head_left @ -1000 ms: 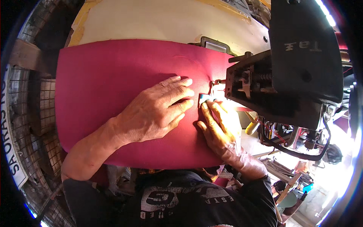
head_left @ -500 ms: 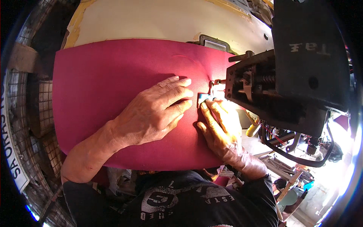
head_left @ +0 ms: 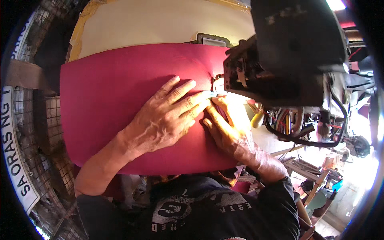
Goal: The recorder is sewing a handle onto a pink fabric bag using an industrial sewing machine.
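Observation:
A large maroon sheet (head_left: 104, 100), fabric or leatherette, lies under the head of a dark sewing machine (head_left: 288, 52). My left hand (head_left: 160, 118) rests on the sheet with its fingers spread, its index fingertip at a small blue-and-white piece (head_left: 215, 94). Fingertips cover most of that piece, so what it is cannot be made out. Just beyond it stands the presser foot (head_left: 216, 79) in bright lamplight. My right hand (head_left: 232, 134) lies to the right, fingers stretched forward over the sheet and the small piece's near edge.
Behind the sheet is a cream table top (head_left: 160, 24) with a dark-framed plate (head_left: 214, 40). A yellow cone-shaped thing (head_left: 257, 119) and a bent black bar (head_left: 304, 140) sit below the machine head. Wire mesh (head_left: 56, 108) stands on the left; clutter fills the lower right.
My left index finger has reached right onto the small piece, which is now mostly covered. The head view has shifted, so the machine appears farther left.

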Available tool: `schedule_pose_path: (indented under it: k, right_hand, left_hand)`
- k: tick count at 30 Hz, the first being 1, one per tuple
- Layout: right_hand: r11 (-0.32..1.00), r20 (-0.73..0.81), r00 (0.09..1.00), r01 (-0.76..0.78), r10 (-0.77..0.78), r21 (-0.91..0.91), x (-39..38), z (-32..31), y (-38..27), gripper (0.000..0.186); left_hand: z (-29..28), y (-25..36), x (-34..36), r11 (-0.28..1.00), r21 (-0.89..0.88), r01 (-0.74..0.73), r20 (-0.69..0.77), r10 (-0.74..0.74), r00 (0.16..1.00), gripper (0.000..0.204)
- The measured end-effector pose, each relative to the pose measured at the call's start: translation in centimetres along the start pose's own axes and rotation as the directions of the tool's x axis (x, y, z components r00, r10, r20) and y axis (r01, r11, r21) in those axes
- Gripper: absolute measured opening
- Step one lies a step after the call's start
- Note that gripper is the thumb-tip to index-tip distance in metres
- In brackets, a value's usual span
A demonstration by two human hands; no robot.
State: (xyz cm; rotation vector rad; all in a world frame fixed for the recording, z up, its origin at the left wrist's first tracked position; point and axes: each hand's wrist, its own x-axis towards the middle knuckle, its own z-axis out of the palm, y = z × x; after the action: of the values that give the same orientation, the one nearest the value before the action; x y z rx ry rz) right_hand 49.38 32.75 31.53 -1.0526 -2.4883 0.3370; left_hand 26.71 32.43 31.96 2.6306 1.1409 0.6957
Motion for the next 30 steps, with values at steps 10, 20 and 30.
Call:
schedule_pose_path:
  k: [10,20,30]
  right_hand:
    - [0.998,0.001,0.999,0.054,-0.054,-0.044,-1.5,-2.1,2.8,0.032]
    - [0.995,-0.104,0.989,0.103,-0.103,-0.005,-2.0,-1.2,3.6,0.032]
    - [0.993,-0.109,0.987,0.114,-0.115,-0.008,-2.0,-1.4,3.8,0.029]
  left_hand:
    - [0.0,0.1,-0.2,1.000,0.007,0.014,0.047,-0.014,0.999,0.042]
    - [0.9,1.0,0.9,0.996,0.083,-0.021,-0.060,0.026,0.998,0.030]
    - [1.8,0.8,1.9,0.999,0.029,-0.016,-0.169,0.020,0.985,0.012]
